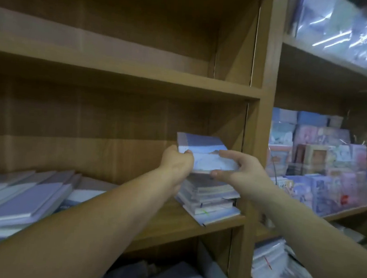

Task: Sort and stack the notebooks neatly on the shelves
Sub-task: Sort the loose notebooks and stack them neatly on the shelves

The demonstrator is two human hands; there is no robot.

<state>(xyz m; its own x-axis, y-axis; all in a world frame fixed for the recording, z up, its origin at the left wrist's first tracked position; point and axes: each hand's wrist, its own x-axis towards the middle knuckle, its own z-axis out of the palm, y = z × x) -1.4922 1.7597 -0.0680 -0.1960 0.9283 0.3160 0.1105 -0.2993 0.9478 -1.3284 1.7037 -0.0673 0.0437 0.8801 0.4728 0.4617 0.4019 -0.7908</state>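
Head view. I am looking into a wooden shelf unit whose upright divider is standing just right of the hands, hemming in the stack of notebooks at the right end of the middle shelf board. Loose notebooks are fanning across the board's left end, and plastic-wrapped goods are crowding the neighbouring bay. The held notebook, pale blue with a violet band at its far edge, is hovering over the stack, slightly tilted. The left hand is gripping its left edge with curled fingers. The right hand is pinching its near right corner between thumb and fingers. Blur is softening the cover picture, possibly a landscape. Both forearms are covering part of the board.
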